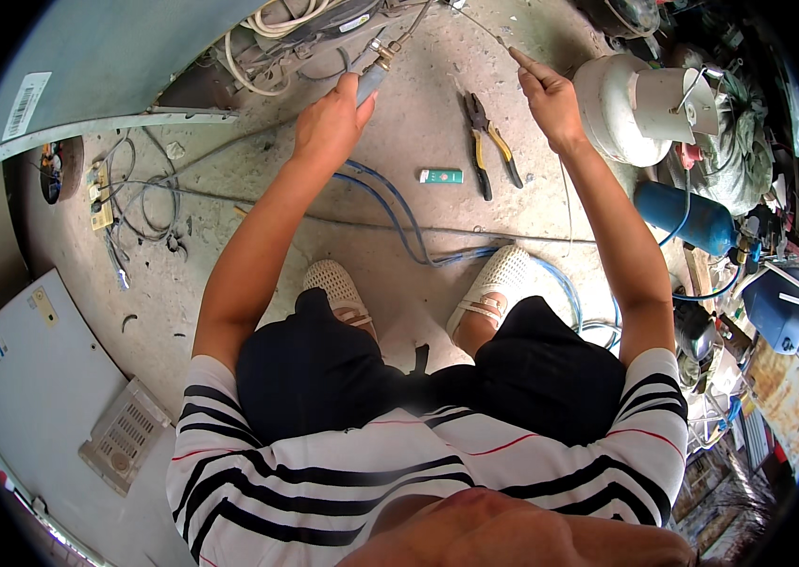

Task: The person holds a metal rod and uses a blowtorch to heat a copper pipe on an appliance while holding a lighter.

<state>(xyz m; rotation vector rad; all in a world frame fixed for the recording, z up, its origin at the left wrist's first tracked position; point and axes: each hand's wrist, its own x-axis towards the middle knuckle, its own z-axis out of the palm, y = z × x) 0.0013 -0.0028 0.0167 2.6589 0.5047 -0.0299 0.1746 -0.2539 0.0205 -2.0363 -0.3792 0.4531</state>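
Note:
My left hand (pixel 329 125) is wrapped round the grey handle of a gas torch (pixel 384 55), whose brass valve fitting sits just above my fingers. The torch's thin neck runs up past the top edge, where its tip is out of sight. Between the thumb and fingers of my right hand (pixel 555 106) is a thin metal rod (pixel 484 28), pointing up and left. On the floor between my arms lie combination pliers (pixel 483 142) with black and yellow handles, jaws slightly apart. Beside them rests a small green and white lighter-shaped thing (pixel 442 176).
A white gas cylinder (pixel 612 109) stands right of my right hand, with a blue cylinder (pixel 688 215) lying below it. Blue hoses (pixel 409 222) cross the floor near my shoes. A large grey metal cabinet (pixel 107 57) fills the upper left; cables (pixel 149 189) lie below it.

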